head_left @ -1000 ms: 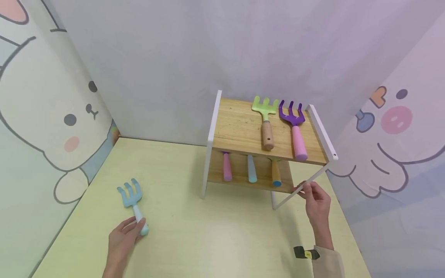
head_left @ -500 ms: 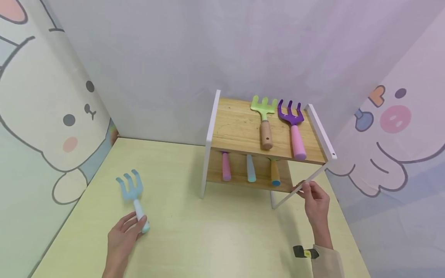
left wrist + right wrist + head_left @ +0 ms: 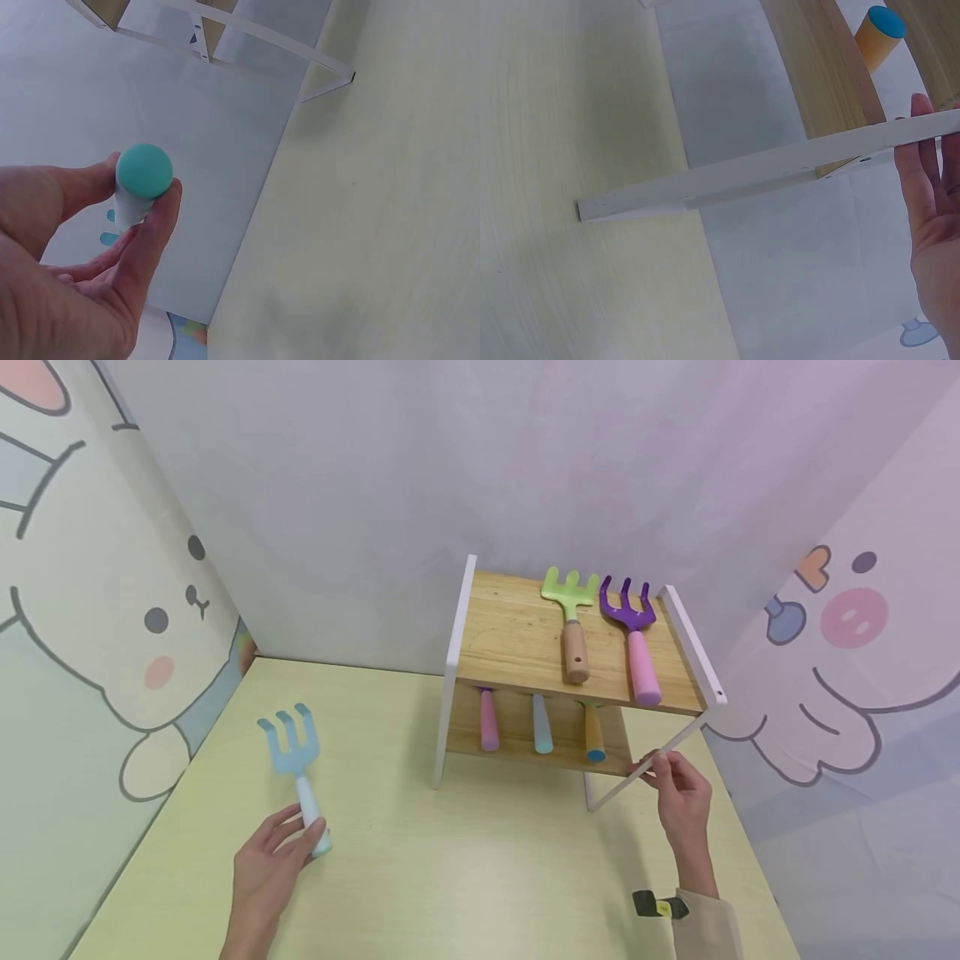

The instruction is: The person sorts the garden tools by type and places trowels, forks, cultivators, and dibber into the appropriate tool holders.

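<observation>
A light blue hand rake [image 3: 295, 757] is held tines-up above the left part of the table. My left hand [image 3: 262, 864] pinches its handle near the lower end. In the left wrist view, the teal butt of that handle [image 3: 144, 171] sits between thumb and fingers. On the right, my right hand [image 3: 686, 802] grips the white side frame [image 3: 742, 171] of a two-tier wooden shelf [image 3: 510, 631]. The upper tier carries a green hand rake [image 3: 576, 647] with a wooden handle and a purple one [image 3: 643, 664] with a pink handle.
On the lower tier lie a pink handle [image 3: 489, 722], a pale blue handle [image 3: 542, 727] and an orange handle [image 3: 594, 731]; their heads are mostly hidden under the upper board. The pale table [image 3: 390, 877] meets a grey backdrop [image 3: 337, 527] behind the shelf.
My left hand has raised the light blue hand rake, bringing it slightly right and tilting its tines up off the table. The right hand and the shelf have stayed in place.
</observation>
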The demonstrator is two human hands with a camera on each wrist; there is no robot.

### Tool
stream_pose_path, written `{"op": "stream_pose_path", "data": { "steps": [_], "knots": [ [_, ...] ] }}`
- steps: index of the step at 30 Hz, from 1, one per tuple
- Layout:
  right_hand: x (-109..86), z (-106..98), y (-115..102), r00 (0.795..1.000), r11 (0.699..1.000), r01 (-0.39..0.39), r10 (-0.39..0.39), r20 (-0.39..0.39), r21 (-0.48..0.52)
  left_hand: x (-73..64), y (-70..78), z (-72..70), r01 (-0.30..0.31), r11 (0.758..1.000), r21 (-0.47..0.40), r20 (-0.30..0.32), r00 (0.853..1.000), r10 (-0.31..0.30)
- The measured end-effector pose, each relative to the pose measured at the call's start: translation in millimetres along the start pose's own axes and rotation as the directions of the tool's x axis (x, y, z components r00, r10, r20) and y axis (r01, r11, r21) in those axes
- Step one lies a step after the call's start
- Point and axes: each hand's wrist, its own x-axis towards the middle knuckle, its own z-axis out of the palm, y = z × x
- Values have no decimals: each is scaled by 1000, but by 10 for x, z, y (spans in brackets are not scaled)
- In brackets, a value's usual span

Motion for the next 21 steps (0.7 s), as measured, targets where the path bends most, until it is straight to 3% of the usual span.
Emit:
{"op": "stream_pose_path", "data": {
  "steps": [8,15,21],
  "knots": [
    [-2,-5,14,1000,1000,6,-5,2,-22,-71,179,73,-45,999,27,-12,999,46],
    [0,-9,25,1000,1000,-1,1,1,-31,-143,335,141,-108,994,-17,7,994,109],
    [5,-10,25,1000,1000,-2,2,4,-21,-213,490,195,-165,986,16,12,986,165]
  ]
}}
